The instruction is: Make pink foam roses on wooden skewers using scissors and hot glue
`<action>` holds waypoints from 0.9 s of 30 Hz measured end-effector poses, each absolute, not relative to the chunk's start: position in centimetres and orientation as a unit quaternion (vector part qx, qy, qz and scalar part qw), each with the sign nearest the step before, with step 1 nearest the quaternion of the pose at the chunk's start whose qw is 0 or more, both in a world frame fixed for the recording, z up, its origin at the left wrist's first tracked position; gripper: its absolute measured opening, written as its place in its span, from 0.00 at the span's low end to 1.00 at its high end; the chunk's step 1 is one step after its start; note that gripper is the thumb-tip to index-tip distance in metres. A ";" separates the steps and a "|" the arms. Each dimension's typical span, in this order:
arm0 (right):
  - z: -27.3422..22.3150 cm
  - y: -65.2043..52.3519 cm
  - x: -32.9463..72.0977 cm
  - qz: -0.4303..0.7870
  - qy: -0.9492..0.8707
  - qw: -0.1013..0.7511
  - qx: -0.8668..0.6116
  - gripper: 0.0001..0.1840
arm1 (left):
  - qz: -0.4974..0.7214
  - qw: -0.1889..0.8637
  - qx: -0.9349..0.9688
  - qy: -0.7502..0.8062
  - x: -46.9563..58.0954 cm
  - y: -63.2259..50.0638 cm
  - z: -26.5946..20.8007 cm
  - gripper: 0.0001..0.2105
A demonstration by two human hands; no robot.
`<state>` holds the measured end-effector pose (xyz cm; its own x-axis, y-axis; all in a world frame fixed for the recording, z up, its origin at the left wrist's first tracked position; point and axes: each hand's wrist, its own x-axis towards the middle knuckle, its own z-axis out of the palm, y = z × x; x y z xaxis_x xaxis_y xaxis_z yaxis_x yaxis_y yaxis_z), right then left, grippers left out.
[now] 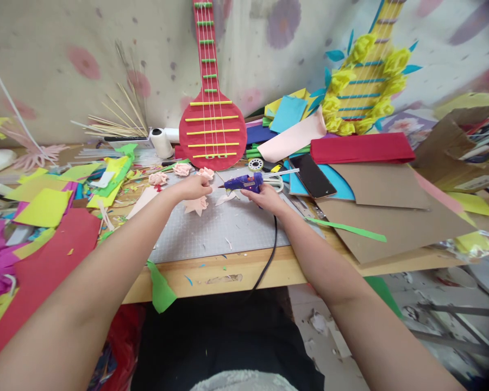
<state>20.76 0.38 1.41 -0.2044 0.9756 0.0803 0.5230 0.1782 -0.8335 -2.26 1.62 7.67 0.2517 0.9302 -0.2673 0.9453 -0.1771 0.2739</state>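
Note:
My right hand is wrapped round a blue hot glue gun, its nozzle pointing left. A white glue stick sticks out of the gun's back end. Just left of the nozzle is my left hand, fingers pressed together; whatever they pinch is too small or hidden. Below that hand a pale pink petal-shaped piece lies on the grey cutting mat. Pink crepe paper roses sit behind it. A pale cut petal lies under the gun.
A red paper-covered lute shape leans on the wall; a yellow one with flowers stands right. A phone and cardboard lie at right. Coloured paper scraps crowd the left. The gun's black cord hangs over the table edge.

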 end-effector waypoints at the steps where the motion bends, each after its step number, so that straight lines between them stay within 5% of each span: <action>1: 1.5 0.4 20.8 0.348 -0.693 0.329 -0.538 0.18 | -0.018 0.193 0.768 0.611 -2.3 1.6 7.7 0.07; 27: 2.2 -0.1 20.5 0.370 -0.688 0.332 -0.529 0.19 | -0.014 0.185 0.774 0.606 -1.8 1.8 7.6 0.07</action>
